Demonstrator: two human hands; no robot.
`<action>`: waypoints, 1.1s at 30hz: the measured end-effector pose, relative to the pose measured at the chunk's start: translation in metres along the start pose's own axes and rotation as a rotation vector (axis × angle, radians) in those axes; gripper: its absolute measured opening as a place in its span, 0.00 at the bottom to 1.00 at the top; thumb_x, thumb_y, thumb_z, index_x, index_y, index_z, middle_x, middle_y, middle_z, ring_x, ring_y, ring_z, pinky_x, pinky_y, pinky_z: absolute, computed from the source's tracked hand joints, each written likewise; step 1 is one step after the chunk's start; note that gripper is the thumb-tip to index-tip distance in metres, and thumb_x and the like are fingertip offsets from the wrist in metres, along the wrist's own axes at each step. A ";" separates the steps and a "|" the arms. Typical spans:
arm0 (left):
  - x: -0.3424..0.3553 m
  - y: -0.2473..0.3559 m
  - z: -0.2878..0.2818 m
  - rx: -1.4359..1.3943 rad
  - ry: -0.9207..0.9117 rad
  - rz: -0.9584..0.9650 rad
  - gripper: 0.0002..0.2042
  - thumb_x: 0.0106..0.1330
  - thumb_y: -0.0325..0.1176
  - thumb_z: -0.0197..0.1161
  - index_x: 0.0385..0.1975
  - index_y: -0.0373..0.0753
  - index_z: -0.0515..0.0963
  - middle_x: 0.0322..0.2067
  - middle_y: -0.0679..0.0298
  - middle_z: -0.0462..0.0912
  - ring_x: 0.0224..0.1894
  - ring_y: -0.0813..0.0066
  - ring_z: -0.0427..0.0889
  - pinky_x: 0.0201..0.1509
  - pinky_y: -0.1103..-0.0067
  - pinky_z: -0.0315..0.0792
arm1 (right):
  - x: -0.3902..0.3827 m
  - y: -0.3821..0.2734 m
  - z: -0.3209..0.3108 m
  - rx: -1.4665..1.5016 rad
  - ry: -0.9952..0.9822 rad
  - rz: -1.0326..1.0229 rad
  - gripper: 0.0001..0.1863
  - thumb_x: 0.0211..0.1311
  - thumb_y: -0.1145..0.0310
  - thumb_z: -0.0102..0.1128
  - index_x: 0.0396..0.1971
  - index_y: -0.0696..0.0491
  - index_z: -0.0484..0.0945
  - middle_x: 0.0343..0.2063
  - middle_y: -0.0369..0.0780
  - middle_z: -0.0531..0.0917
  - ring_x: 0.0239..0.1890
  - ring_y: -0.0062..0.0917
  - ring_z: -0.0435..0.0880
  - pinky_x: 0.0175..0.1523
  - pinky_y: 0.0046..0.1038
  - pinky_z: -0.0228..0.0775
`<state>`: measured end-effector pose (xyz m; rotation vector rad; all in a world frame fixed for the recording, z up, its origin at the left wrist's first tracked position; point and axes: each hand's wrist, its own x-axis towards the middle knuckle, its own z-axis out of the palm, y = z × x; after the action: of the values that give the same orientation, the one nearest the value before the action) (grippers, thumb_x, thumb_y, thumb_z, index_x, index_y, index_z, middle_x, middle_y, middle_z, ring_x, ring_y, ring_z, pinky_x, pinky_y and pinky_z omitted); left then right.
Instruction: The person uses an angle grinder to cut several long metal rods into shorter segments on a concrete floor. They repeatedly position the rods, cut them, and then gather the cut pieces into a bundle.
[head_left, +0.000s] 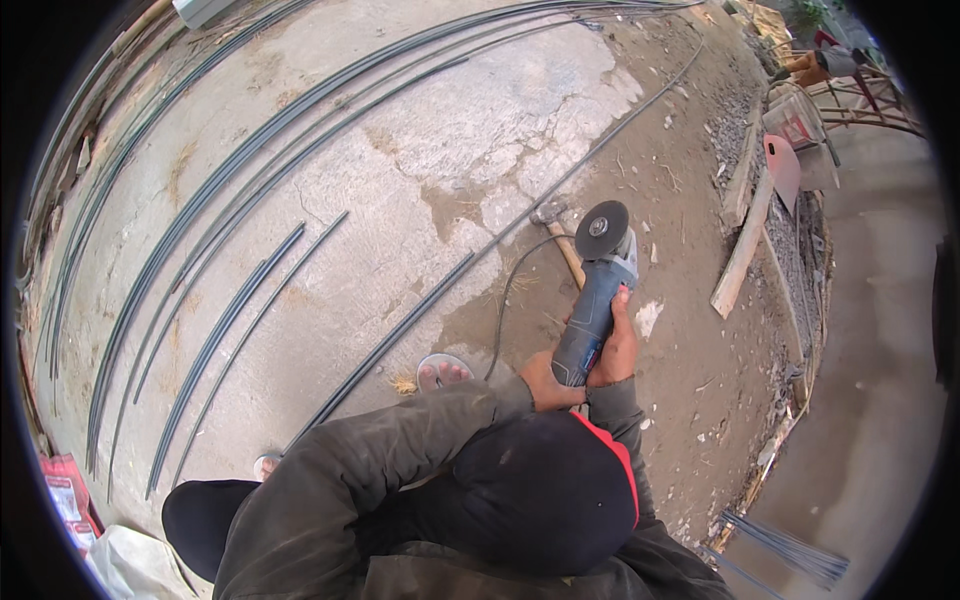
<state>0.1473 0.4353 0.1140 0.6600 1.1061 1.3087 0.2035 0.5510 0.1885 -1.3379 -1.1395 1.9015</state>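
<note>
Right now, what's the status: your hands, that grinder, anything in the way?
Left hand around grinder at its rear; right hand gripping its body. Disc at far end. Hammer on ground, handle partly hidden behind grinder.

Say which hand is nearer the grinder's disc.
Right hand: on the right side of the grinder, closer behind the disc. The left hand is at its rear end, farther back.

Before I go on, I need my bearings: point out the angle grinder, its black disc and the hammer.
Angle grinder (588, 318): head view, on the blue-grey body.
Black disc (603, 230): head view, on its face, near the hub.
Hammer (571, 262): head view, on the wooden handle.
</note>
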 end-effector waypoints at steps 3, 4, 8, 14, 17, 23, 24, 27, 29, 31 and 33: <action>0.008 -0.021 -0.004 0.006 -0.041 0.014 0.27 0.50 0.38 0.79 0.50 0.34 0.79 0.39 0.60 0.87 0.41 0.74 0.86 0.46 0.73 0.78 | 0.004 0.007 -0.001 -0.016 0.048 0.009 0.31 0.75 0.40 0.50 0.50 0.58 0.76 0.33 0.42 0.84 0.31 0.30 0.86 0.35 0.31 0.80; 0.006 -0.027 -0.007 -0.013 -0.038 0.000 0.27 0.50 0.38 0.79 0.49 0.34 0.79 0.39 0.60 0.87 0.41 0.73 0.86 0.47 0.73 0.78 | 0.005 0.010 0.002 0.000 0.050 0.019 0.31 0.75 0.40 0.50 0.51 0.57 0.75 0.34 0.42 0.84 0.32 0.30 0.86 0.35 0.31 0.80; 0.008 0.002 -0.017 -0.045 -0.094 -0.014 0.28 0.45 0.42 0.82 0.44 0.33 0.81 0.37 0.59 0.88 0.37 0.70 0.87 0.42 0.72 0.78 | -0.004 -0.001 -0.002 0.005 -0.074 -0.061 0.31 0.75 0.40 0.50 0.51 0.57 0.75 0.36 0.41 0.83 0.32 0.30 0.86 0.37 0.32 0.81; -0.007 -0.004 -0.012 -0.078 0.017 -0.126 0.31 0.42 0.43 0.83 0.46 0.33 0.80 0.38 0.54 0.88 0.39 0.64 0.88 0.44 0.70 0.78 | 0.003 0.010 0.010 -0.049 0.036 -0.071 0.34 0.73 0.37 0.50 0.49 0.58 0.76 0.33 0.42 0.83 0.30 0.32 0.87 0.35 0.33 0.82; -0.003 0.000 -0.010 -0.010 0.015 -0.092 0.32 0.42 0.43 0.83 0.46 0.34 0.80 0.38 0.53 0.88 0.39 0.63 0.89 0.44 0.69 0.78 | 0.016 0.013 -0.001 -0.101 0.082 -0.068 0.37 0.72 0.34 0.49 0.48 0.59 0.76 0.31 0.43 0.82 0.28 0.33 0.87 0.33 0.33 0.82; 0.001 0.013 -0.011 0.253 0.196 0.069 0.33 0.42 0.44 0.83 0.47 0.34 0.80 0.38 0.51 0.88 0.40 0.59 0.89 0.45 0.68 0.78 | 0.032 0.021 0.006 -0.420 0.182 -0.412 0.30 0.65 0.49 0.68 0.53 0.59 0.75 0.39 0.41 0.82 0.34 0.24 0.83 0.39 0.28 0.77; 0.003 -0.006 -0.018 0.190 0.227 0.146 0.37 0.43 0.51 0.83 0.49 0.33 0.79 0.37 0.49 0.87 0.42 0.55 0.88 0.46 0.66 0.78 | 0.035 0.034 0.012 -0.567 0.202 -0.536 0.30 0.62 0.52 0.72 0.53 0.59 0.75 0.40 0.42 0.82 0.35 0.24 0.83 0.39 0.27 0.77; 0.000 0.019 -0.042 0.404 -0.056 0.125 0.43 0.48 0.58 0.80 0.58 0.32 0.74 0.43 0.46 0.85 0.46 0.55 0.87 0.51 0.65 0.77 | 0.042 -0.007 0.004 -0.566 -0.039 -0.135 0.30 0.53 0.65 0.77 0.53 0.60 0.75 0.41 0.41 0.84 0.36 0.23 0.84 0.42 0.26 0.76; -0.002 0.038 -0.079 0.513 -0.084 0.101 0.36 0.54 0.60 0.76 0.49 0.32 0.80 0.36 0.49 0.85 0.40 0.57 0.86 0.45 0.66 0.78 | 0.049 -0.042 0.010 -0.722 -0.221 -0.131 0.28 0.52 0.68 0.75 0.53 0.60 0.76 0.37 0.39 0.85 0.35 0.23 0.84 0.43 0.26 0.76; -0.004 0.028 -0.130 0.637 0.352 0.059 0.25 0.60 0.55 0.73 0.40 0.36 0.80 0.33 0.53 0.86 0.41 0.51 0.86 0.47 0.62 0.78 | 0.067 -0.059 0.013 -0.901 -0.382 -0.214 0.27 0.50 0.70 0.74 0.52 0.60 0.77 0.34 0.39 0.85 0.33 0.22 0.84 0.43 0.26 0.76; -0.021 -0.001 -0.184 0.882 0.651 -0.077 0.22 0.62 0.50 0.71 0.45 0.40 0.79 0.44 0.55 0.82 0.51 0.52 0.81 0.52 0.61 0.77 | 0.080 -0.066 0.023 -1.029 -0.514 -0.252 0.26 0.49 0.71 0.73 0.50 0.59 0.78 0.34 0.39 0.86 0.33 0.22 0.84 0.42 0.26 0.76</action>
<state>-0.0168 0.3787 0.0484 0.8227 2.2732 0.9387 0.1511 0.6401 0.2117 -1.0406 -2.6321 1.5087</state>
